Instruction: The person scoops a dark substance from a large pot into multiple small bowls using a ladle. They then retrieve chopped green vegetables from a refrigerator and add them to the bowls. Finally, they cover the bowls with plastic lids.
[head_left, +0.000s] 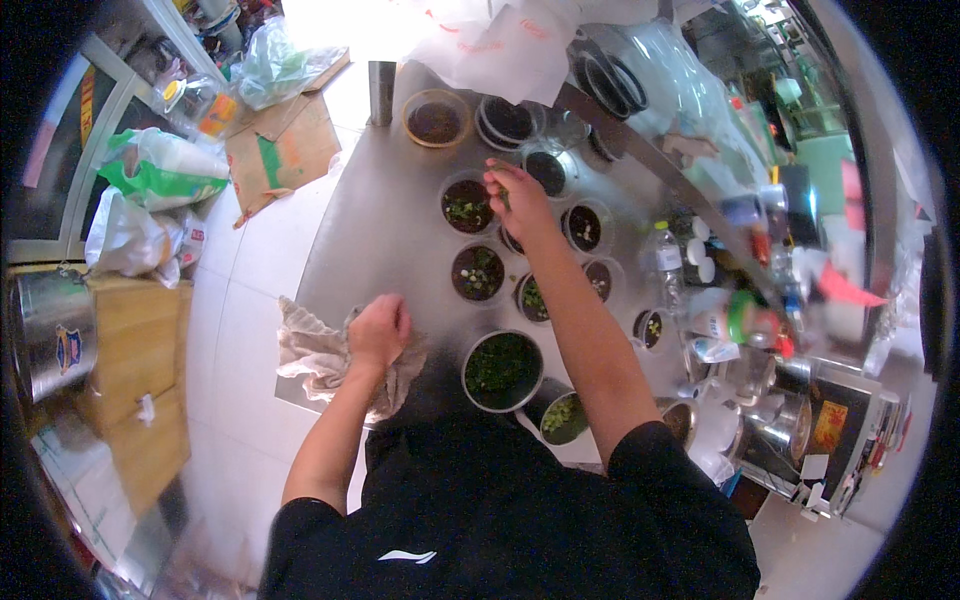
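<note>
My right hand (517, 196) is raised over the metal table, its fingers closed around a small bunch of chopped greens (503, 196). Just left of it stands a clear plastic cup of dark contents topped with greens (466, 208). A similar cup with green and pale bits (478, 273) sits below that one. My left hand (379, 330) rests on a crumpled beige cloth (315, 364) at the table's left edge, fingers curled; whether they grip it is unclear. Nearer my body are a round container of dark chopped greens (502, 371) and a metal container of paler chopped pieces (564, 418).
More cups, including one with pale bits (585, 228), stand right of my forearm, which partly hides others. An amber-rimmed bowl (436, 120) and a metal cup (382, 93) are at the far end. A plastic bottle (667, 251) and jars line the right. Flattened cardboard (289, 154) lies left.
</note>
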